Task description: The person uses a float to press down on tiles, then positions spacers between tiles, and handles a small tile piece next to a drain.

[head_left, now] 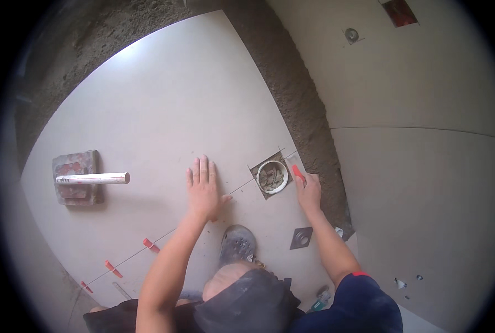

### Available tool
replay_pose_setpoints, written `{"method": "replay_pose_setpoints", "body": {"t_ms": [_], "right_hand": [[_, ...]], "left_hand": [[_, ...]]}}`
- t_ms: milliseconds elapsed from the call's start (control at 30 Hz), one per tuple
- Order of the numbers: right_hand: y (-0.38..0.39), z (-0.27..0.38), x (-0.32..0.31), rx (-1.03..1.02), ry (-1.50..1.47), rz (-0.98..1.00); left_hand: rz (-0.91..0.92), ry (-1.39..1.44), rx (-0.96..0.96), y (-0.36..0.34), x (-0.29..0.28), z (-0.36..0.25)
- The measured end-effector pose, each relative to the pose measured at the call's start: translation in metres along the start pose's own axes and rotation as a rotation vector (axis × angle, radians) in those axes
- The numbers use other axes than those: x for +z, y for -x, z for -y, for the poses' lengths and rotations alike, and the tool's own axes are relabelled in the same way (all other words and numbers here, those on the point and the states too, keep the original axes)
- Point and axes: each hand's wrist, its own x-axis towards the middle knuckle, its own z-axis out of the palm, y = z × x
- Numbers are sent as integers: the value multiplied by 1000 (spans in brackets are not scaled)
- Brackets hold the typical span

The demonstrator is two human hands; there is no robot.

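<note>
My left hand (pixel 202 191) lies flat on the large pale floor tile (pixel 164 111), fingers stretched and thumb out beside the joint. A bit of red shows under its wrist, mostly hidden. In my right hand (pixel 309 193) is a red tile-levelling wedge (pixel 298 173), pinched at the tile's right edge. Just left of that hand is a square cutout with a round white pipe (pixel 272 176) set in it, rubble inside. Several red wedges, one of them a wedge (pixel 151 245) nearest my left forearm, stand along the joint.
A worn block tool (pixel 76 191) with a white tube handle rests on the tile at left. Bare mortar (pixel 314 122) runs between tile and tiled wall (pixel 414 183). A dark square drain cover (pixel 301 238) lies near my right forearm. My clog (pixel 238 244) stands on the tile.
</note>
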Motion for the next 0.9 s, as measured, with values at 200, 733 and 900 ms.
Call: {"method": "replay_pose_setpoints", "body": {"t_ms": [200, 733, 900], "right_hand": [[-30, -5, 13, -125, 25, -41], [-38, 3, 3, -95, -8, -2], [-44, 9, 7, -66, -9, 4]], "left_hand": [[-17, 34, -7, -4, 15, 7], [22, 123, 36, -4, 23, 18], [3, 138, 30, -2, 23, 18]]}}
